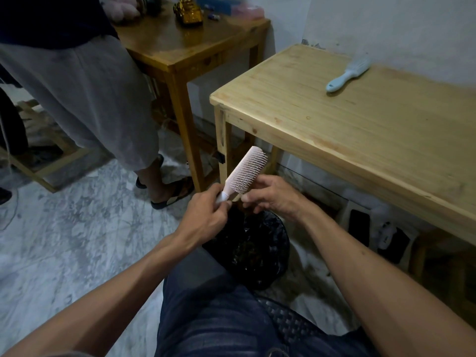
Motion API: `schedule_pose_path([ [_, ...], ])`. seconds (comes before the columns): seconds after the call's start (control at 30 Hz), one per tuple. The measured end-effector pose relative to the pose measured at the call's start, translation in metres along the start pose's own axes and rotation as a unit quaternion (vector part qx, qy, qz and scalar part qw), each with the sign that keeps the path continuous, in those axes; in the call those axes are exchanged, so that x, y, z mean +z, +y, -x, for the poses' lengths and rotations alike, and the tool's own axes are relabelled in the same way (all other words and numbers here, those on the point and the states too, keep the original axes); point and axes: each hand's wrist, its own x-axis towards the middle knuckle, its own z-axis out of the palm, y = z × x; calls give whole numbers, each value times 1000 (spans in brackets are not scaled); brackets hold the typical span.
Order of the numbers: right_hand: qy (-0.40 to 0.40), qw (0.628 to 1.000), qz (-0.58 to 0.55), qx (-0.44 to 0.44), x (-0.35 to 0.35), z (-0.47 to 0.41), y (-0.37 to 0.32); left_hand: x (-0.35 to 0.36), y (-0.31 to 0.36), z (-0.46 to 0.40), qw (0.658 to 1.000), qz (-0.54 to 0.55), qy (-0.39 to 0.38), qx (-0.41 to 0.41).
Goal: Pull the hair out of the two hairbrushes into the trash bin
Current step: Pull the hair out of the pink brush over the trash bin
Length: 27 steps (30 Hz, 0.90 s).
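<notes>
Hairbrushes number 2 in view: a pink hairbrush [244,172] held up over the trash bin [260,251], and a pale blue hairbrush [346,74] lying flat on the light wooden table [334,130] at about 1 o'clock, well apart from both hands. From the bin, the pink brush sits at 12 o'clock, tilted with its head up toward 1 o'clock and its bristles facing the right. At its lower end the left hand [206,215] is wrapped around the handle, fingers curled tight on it. At 3 o'clock of the brush head, the right hand [273,195] has its thumb and fingertips pinched together against the lower bristles; whether any hair is caught between them is too small to tell. Lined with a black bag, the bin stands on the pale marbled floor [77,240] between the seated person's knee, in dark jeans [213,318], and the table leg, directly beneath both hands. At 11 o'clock stands a darker wooden table [185,45] with a gold toy vehicle [188,12] on top. At 10 o'clock another person stands in light grey trousers [85,94], a sandal [172,194] on the foot nearest the bin
</notes>
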Motion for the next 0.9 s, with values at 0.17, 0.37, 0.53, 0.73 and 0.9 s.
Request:
schedule_pose_path([
  [0.17, 75, 997, 22, -4, 1, 0, 2, -4, -9, -1, 1000, -15, -1, -25],
  [0.37, 86, 996, 23, -10, -9, 4, 2, 0, -27, 3, 996, -47, -2, -73],
  [0.53, 99, 995, -6, 0, -13, 6, 2, 0, -35, 2, 993, -60, 9, -101],
  [0.73, 67, 956, 273, 84, -1, -5, 12, -3, -25, 0, 995, -59, 1, -75],
  [0.9, 94, 983, 159, 14, 3, -17, 10, -11, -21, 2, 997, -65, -29, -17],
])
